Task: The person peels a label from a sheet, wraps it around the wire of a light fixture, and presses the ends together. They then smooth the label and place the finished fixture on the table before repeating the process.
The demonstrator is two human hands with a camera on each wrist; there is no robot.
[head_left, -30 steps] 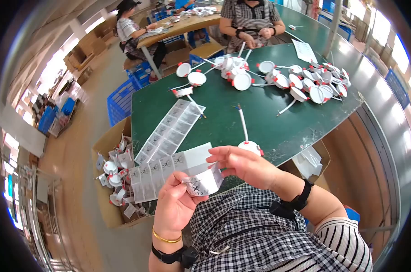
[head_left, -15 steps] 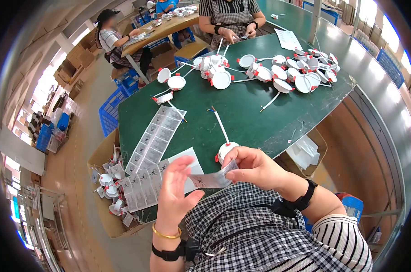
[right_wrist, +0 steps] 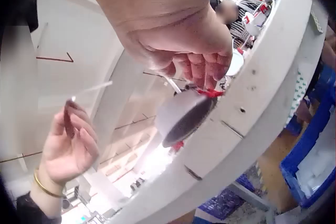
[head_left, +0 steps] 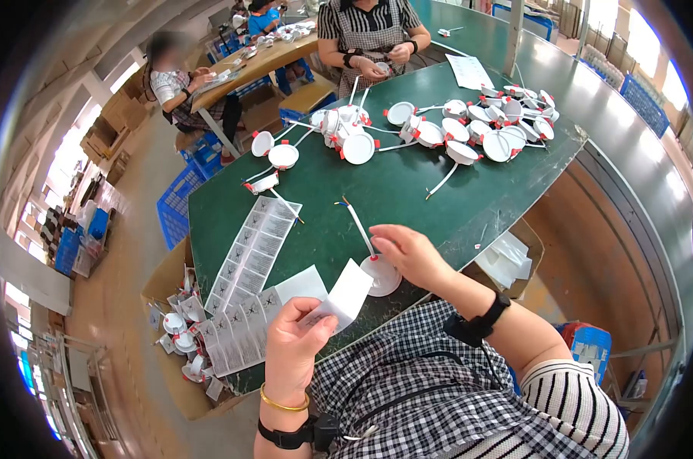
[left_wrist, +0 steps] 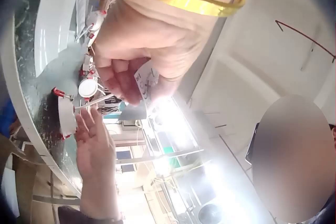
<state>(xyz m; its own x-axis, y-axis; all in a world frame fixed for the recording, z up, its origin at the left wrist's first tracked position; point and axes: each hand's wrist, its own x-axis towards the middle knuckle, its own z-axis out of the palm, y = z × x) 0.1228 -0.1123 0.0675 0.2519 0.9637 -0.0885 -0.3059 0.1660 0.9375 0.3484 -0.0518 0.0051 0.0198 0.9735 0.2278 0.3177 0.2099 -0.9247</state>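
My left hand [head_left: 294,344] pinches a white printed label [head_left: 348,294] between thumb and fingers, with its pale side up in the head view and some print showing in the left wrist view [left_wrist: 147,83]. At the table's near edge lies a round white downlight [head_left: 385,277], its cable [head_left: 356,228] stretching away to bare coloured wire ends. Right above this lamp, my right hand [head_left: 417,258] reaches in with loosely bent fingers. In the right wrist view the fingertips [right_wrist: 209,79] hang close by a red clip [right_wrist: 211,93] of the lamp.
Two label sheets [head_left: 253,249] [head_left: 235,336] lie left on the green table [head_left: 323,222]. Downlights with cables are heaped at the back [head_left: 358,145] and right [head_left: 503,138]. A carton [head_left: 170,382] of labelled lamps stands below left. Another person [head_left: 373,46] works across the table.
The label passed from the left hand to the right and back to the left. My right hand has moved out to the lamp, which now lies with its round face turned up. The head view has shifted.
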